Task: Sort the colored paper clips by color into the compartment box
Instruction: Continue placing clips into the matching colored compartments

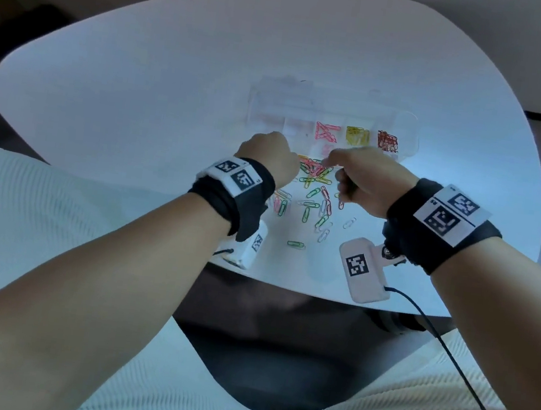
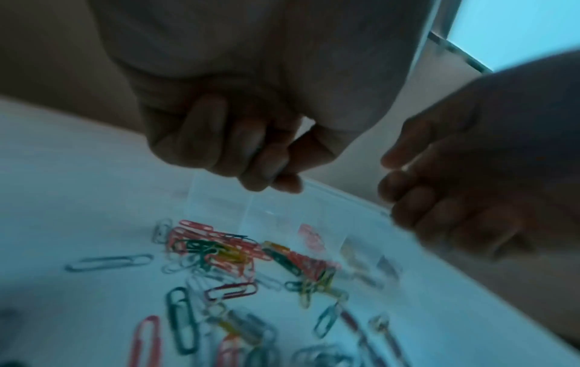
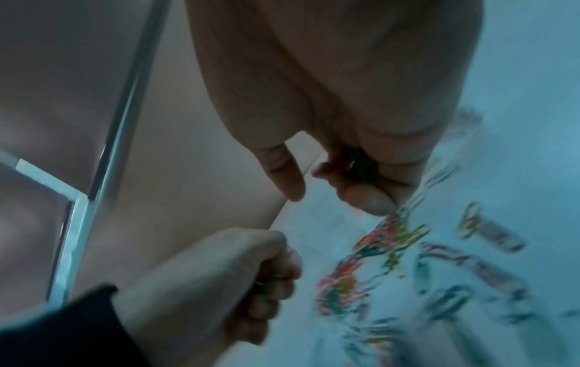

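A clear compartment box lies on the white table. Its right cells hold pink clips, yellow clips and red clips. Just in front of it is a mixed pile of clips, with more scattered toward me. My left hand hovers at the pile's left edge, curled into a fist; a trace of green shows between its fingers. My right hand is over the pile's right side, thumb and forefinger apart, other fingers curled round a dark patch.
Loose green, white and red clips spread toward the table's near edge. One green clip lies alone near that edge. A cable runs from my right wrist camera down over my lap.
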Available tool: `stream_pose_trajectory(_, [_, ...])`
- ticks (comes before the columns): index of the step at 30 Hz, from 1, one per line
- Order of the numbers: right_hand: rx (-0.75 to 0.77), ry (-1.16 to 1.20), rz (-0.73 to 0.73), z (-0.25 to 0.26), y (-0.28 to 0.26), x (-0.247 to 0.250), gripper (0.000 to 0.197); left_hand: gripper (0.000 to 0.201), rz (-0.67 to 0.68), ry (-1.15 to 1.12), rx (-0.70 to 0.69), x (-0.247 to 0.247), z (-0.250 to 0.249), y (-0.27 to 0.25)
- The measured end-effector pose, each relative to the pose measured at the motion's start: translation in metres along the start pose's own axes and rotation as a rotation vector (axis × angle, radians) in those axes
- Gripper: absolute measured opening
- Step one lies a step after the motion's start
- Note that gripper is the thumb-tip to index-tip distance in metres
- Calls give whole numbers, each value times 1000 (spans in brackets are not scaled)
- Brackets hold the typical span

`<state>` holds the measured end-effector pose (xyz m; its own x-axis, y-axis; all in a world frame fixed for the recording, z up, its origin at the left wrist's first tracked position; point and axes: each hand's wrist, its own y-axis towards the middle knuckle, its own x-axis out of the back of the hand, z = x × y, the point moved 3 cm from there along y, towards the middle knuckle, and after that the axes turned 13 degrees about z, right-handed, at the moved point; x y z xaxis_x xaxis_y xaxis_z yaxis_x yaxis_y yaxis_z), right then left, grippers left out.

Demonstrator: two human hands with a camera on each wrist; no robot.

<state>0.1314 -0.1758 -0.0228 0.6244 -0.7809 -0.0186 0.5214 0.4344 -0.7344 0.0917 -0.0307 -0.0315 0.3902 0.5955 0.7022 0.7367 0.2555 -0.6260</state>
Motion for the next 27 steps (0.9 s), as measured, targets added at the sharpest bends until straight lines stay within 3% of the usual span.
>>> stream_pose_trajectory(3, [52,205,-27,18,6,-8,4,24,19,-78,12,15,-1,6])
stream_pose_trajectory(9, [67,511,-104,44,18,-21,2,18,54,-598,-9,41,-2,13])
stream_pose_trajectory(12, [96,649,-93,47,25,-27,11,23,-2,-729,-23,43,-5,13])
stream_pose_trajectory(14, [134,719,-36,50,28,-30,28,19,-19,-809,-36,42,-7,15])
stream_pose_trajectory(16, [146,764,-6,53,28,-31,41,14,-11,-923,-40,39,-7,17])
stream_pose_trajectory(27, [108,747,18,46,24,-29,45,17,-12,-1097,-83,41,-11,28])
